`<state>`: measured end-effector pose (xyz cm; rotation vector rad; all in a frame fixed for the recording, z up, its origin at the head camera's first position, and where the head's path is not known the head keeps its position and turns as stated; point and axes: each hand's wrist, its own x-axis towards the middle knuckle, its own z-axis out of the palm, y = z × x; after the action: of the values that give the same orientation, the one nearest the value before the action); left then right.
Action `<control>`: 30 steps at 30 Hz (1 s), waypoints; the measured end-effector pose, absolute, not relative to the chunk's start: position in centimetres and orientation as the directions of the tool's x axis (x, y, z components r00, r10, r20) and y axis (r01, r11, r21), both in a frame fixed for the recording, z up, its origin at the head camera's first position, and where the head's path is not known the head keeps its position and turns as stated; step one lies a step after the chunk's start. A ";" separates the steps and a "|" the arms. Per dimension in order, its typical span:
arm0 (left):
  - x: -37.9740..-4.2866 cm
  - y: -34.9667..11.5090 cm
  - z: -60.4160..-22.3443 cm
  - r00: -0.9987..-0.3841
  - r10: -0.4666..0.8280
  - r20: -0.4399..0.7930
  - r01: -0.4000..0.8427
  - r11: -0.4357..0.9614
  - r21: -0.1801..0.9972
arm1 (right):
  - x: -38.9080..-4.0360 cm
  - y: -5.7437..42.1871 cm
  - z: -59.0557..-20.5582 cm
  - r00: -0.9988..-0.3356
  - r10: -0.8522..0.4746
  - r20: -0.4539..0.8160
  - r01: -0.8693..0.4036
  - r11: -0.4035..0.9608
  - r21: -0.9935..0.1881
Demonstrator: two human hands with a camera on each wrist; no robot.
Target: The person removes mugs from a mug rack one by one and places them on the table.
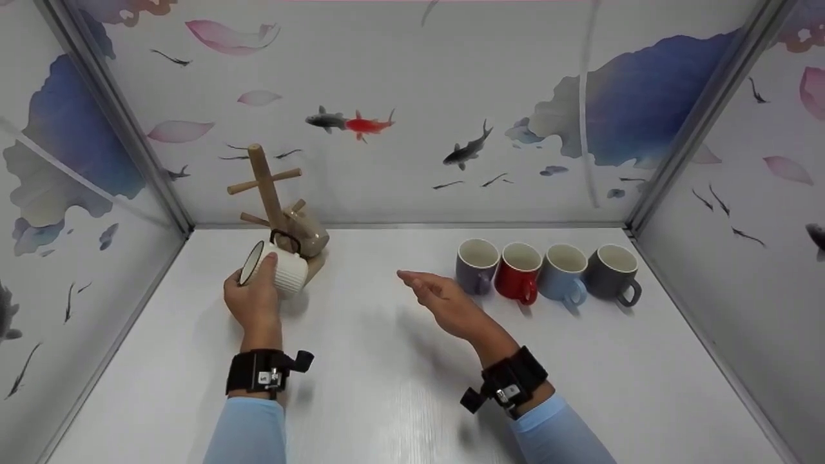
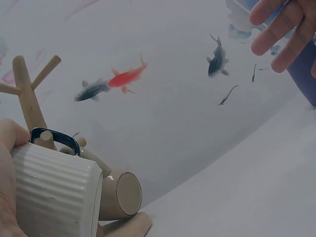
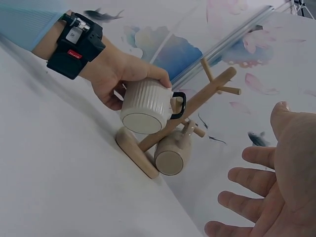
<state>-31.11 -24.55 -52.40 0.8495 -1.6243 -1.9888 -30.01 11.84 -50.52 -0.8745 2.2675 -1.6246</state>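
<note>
My left hand [image 1: 254, 299] grips a white ribbed mug [image 1: 290, 270] with a dark rim and handle, tilted on its side at the wooden mug tree [image 1: 263, 180]. In the left wrist view, a peg end [image 2: 47, 137] shows inside the mug's dark handle [image 2: 61, 138]. A beige mug [image 1: 309, 235] hangs on another low peg behind it; its handle shows in the right wrist view. My right hand [image 1: 445, 303] hovers above the table with its fingers extended, holding nothing. The left palm is partly cut off in the left wrist view.
Along the right back of the white table [image 1: 374, 386] stand a purple mug [image 1: 477, 264], a red mug [image 1: 517, 270], a light blue mug [image 1: 562, 270] and a dark grey mug [image 1: 611, 270], all upright. Printed panels [image 1: 412, 77] enclose the back and sides.
</note>
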 end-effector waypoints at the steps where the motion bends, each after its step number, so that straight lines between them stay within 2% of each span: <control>1: -31.1 -24.6 -52.3 -0.716 -0.674 -0.180 -0.043 -0.214 0.976 | -30.0 11.8 -50.5 -0.800 -0.578 0.160 -0.337 0.213 -0.917; 9: -30.9 -23.5 -51.5 -0.719 -0.687 -0.106 -0.020 -0.133 0.991 | -30.0 11.9 -50.4 -0.803 -0.573 0.164 -0.330 0.198 -0.923; 13: -30.7 -22.5 -51.0 -0.701 -0.711 -0.057 -0.015 -0.065 0.998 | -29.9 12.0 -50.2 -0.808 -0.567 0.162 -0.320 0.191 -0.928; 23: -30.5 -20.3 -50.5 -0.598 -0.771 0.220 0.121 0.185 0.975 | -30.0 12.0 -50.5 -0.802 -0.573 0.169 -0.329 0.187 -0.926; 28: -30.1 -19.1 -49.9 -0.580 -0.737 0.346 0.199 0.284 0.938 | -30.2 12.0 -50.5 -0.806 -0.564 0.180 -0.333 0.181 -0.925; 30: -29.8 -18.5 -49.5 -0.595 -0.701 0.392 0.234 0.316 0.920 | -30.3 11.9 -50.4 -0.806 -0.565 0.178 -0.326 0.171 -0.930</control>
<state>-29.82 -18.45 -49.52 0.4215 -1.7456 -1.4061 -30.25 11.94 -50.41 -0.8659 2.2354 -1.6890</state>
